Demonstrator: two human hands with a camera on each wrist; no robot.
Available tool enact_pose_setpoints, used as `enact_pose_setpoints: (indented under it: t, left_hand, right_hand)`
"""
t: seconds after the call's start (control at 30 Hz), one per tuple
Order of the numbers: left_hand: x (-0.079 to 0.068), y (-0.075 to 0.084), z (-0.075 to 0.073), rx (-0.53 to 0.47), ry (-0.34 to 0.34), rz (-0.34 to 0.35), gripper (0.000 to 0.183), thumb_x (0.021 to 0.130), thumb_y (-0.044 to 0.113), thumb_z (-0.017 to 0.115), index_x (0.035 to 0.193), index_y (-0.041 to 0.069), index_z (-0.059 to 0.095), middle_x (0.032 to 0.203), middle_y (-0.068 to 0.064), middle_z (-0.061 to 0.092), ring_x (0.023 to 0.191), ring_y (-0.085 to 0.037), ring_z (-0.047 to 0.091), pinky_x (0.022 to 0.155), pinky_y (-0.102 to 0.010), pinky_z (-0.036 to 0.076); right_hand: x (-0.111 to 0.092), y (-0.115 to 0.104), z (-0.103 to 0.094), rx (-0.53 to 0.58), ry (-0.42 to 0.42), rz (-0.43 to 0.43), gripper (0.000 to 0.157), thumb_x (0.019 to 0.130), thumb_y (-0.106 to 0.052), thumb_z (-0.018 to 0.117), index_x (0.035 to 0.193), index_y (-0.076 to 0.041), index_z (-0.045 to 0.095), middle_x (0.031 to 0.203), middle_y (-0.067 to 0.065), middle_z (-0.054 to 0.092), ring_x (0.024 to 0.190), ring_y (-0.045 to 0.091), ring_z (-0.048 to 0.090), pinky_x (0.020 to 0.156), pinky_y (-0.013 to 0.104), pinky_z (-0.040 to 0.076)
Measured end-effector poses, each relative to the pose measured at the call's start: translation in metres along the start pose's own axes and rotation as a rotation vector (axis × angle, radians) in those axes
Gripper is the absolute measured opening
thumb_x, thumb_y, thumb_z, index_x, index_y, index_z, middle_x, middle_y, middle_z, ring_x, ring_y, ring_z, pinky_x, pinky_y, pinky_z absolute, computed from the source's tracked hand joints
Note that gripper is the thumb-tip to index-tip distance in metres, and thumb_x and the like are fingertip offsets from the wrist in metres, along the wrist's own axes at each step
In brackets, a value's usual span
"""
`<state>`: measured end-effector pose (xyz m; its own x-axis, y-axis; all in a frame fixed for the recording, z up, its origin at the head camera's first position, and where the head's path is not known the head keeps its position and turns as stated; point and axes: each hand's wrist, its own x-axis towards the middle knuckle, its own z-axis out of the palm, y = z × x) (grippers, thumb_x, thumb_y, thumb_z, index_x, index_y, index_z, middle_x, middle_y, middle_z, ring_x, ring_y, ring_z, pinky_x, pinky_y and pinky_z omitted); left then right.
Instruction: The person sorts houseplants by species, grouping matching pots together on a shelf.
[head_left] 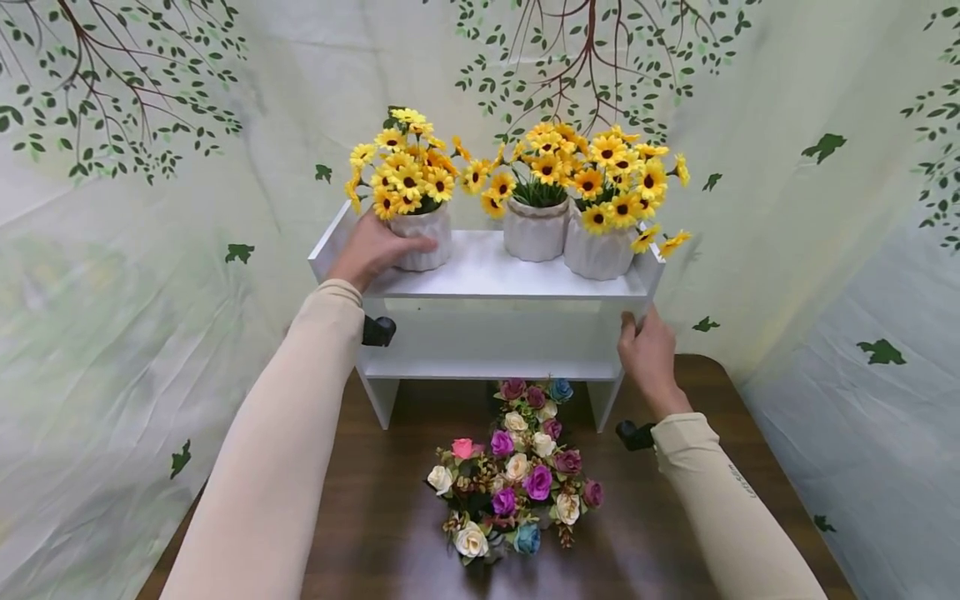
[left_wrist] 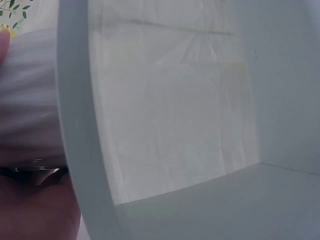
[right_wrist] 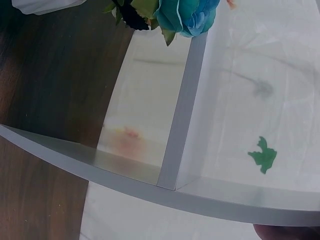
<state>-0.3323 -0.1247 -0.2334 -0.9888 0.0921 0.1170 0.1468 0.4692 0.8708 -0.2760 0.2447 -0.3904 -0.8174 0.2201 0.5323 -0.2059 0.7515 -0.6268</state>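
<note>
My left hand (head_left: 386, 248) grips a white pot (head_left: 431, 237) of yellow daisy-like flowers (head_left: 408, 175) at the left end of the top board, its thumb across the pot's front. In the left wrist view, the pot (left_wrist: 30, 100) shows at the left edge, beside the board's grey-looking edge (left_wrist: 80, 110). At the white two-tier shelf's (head_left: 495, 367) right side, my right hand (head_left: 648, 354) holds the upright side panel below the top board. Only a bit of that hand (right_wrist: 287, 232) shows under the panel (right_wrist: 220, 210) in the right wrist view.
Two more white pots (head_left: 534, 229) (head_left: 600, 246) of yellow flowers stand together on the top board's right half. Several pots of mixed artificial roses (head_left: 517, 467) stand on the dark wooden table (head_left: 375, 533), in front of and under the shelf. Leaf-printed cloth (head_left: 787, 250) hangs behind.
</note>
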Motion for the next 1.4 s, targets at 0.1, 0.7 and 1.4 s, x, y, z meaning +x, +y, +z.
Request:
enact_pose_setpoints:
  t: [0.1, 0.7, 1.4]
  left_hand:
    - [0.0, 0.0, 0.001, -0.013, -0.026, 0.008, 0.093, 0.078, 0.02, 0.083, 0.155, 0.022, 0.031, 0.158, -0.006, 0.041, 0.147, -0.025, 0.037, 0.125, -0.043, 0.023]
    - [-0.058, -0.037, 0.017, 0.318, 0.436, 0.473, 0.059, 0.085, 0.016, 0.071, 0.134, -0.008, 0.05, 0.14, -0.027, 0.052, 0.135, -0.041, 0.045, 0.117, -0.05, 0.034]
    - [-0.191, -0.231, 0.095, 0.457, 0.125, 0.797, 0.025, 0.073, -0.003, 0.067, 0.096, 0.008, 0.069, 0.093, 0.002, 0.07, 0.086, -0.012, 0.062, 0.075, -0.025, 0.051]
  right_hand:
    - [-0.001, 0.0, 0.0, -0.003, -0.002, 0.003, 0.02, 0.102, -0.012, 0.045, 0.104, 0.005, 0.055, 0.066, 0.015, 0.05, 0.056, 0.028, 0.045, 0.052, 0.033, 0.031]
    - [0.0, -0.006, 0.0, -0.01, 0.022, 0.002, 0.02, 0.1, -0.013, 0.049, 0.099, 0.006, 0.054, 0.07, 0.023, 0.055, 0.06, 0.036, 0.049, 0.056, 0.04, 0.036]
    - [0.0, -0.006, 0.0, -0.014, -0.016, 0.014, 0.021, 0.101, -0.013, 0.047, 0.106, 0.007, 0.054, 0.072, 0.024, 0.056, 0.063, 0.036, 0.05, 0.058, 0.042, 0.037]
